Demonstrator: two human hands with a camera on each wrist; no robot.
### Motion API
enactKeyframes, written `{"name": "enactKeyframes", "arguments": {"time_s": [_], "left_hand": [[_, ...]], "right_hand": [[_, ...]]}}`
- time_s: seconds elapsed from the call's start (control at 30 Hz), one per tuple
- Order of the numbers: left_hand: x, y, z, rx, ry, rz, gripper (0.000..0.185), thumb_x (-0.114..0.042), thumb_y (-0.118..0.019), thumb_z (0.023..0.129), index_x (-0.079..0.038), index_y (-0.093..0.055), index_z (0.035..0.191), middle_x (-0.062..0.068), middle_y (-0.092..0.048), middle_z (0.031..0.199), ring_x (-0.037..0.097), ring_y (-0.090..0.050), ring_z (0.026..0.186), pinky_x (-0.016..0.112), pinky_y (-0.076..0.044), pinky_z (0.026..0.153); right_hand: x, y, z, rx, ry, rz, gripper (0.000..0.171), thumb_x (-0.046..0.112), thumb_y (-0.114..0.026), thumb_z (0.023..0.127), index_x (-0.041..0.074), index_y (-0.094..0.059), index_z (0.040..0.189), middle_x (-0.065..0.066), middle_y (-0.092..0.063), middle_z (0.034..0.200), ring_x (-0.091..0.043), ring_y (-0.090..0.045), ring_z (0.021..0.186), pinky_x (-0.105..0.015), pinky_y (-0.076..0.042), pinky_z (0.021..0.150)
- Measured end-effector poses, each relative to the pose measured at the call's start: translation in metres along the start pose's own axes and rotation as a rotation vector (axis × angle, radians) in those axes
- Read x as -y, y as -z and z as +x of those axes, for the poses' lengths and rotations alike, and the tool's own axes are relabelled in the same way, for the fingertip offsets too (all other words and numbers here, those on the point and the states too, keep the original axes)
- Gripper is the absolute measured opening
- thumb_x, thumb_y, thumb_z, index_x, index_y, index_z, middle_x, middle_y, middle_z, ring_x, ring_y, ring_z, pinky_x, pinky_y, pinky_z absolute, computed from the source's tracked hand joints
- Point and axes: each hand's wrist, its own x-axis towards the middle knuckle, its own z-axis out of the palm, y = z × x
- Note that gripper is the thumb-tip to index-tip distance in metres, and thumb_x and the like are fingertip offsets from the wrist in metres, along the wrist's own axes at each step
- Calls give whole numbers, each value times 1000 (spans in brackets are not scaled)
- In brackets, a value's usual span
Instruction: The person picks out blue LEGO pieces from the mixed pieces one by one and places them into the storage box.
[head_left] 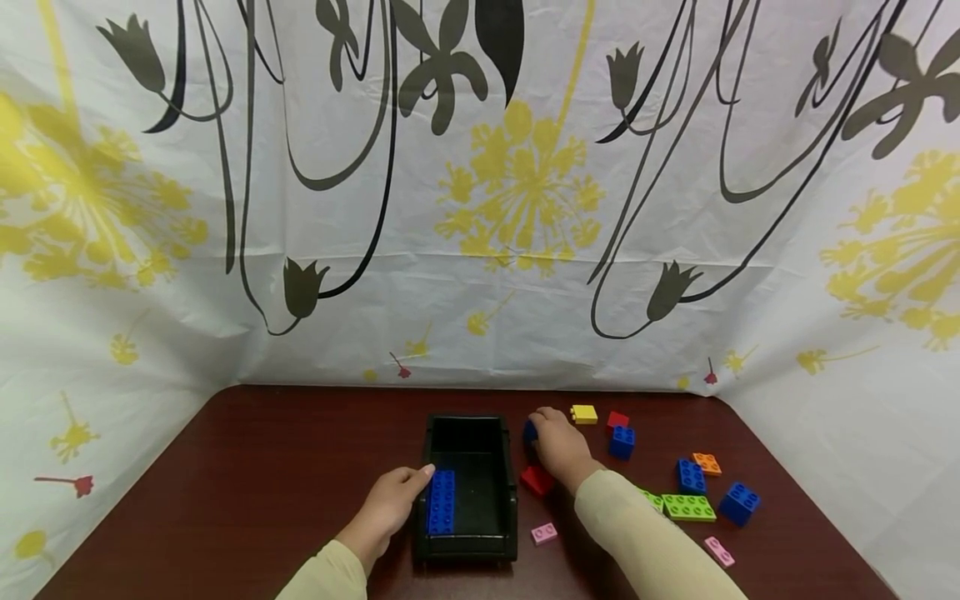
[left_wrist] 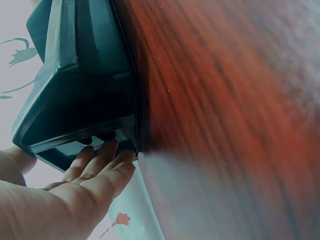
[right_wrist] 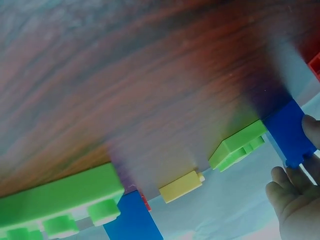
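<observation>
**Small blue brick could slip on its way to the bin**

The right hand has its fingers curled round a small blue brick just beside the right wall of the black bin. In the right wrist view only a fingertip or two touch the blue brick, so the hold looks thin, though that view is too blurred to be sure. If it is that shallow, the brick could drop to the desk or catch on the bin's rim. The left hand lies with straight fingers against the bin's left wall, holding nothing; a nudge from the right might slide the bin if that hand gives way. A long blue brick already lies inside. The right sleeve hangs over a red brick and a pink brick and could sweep them aside.
</observation>
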Motion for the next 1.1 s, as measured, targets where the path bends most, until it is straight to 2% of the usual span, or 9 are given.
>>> {"name": "enactKeyframes", "arguments": {"time_s": [0.43,0.9,1.1], "left_hand": [[0,-1,-1,-9,-9,-2,60,-46,-49,100,8,-56,125,28,-54,128,46,-52,115,58,-46,90],[1,-2,-1,-9,0,8,62,-47,-47,100,8,-54,126,29,-53,129,48,-51,116,59,-46,90],[2,-3,-1,-5,2,10,66,-50,-47,99,9,-53,127,30,-53,128,48,-51,115,59,-46,89]], "right_hand": [[-1,1,-3,-40,5,-3,38,8,-74,84,1,-61,119,-16,-58,119,-32,-56,112,-51,-52,88],[-2,2,-9,-85,32,7,34,7,-75,83,1,-64,114,-14,-60,114,-30,-57,109,-48,-52,90],[1,7,-11,-97,7,12,35,12,-76,83,1,-64,114,-13,-61,111,-30,-58,107,-46,-52,90]]}}
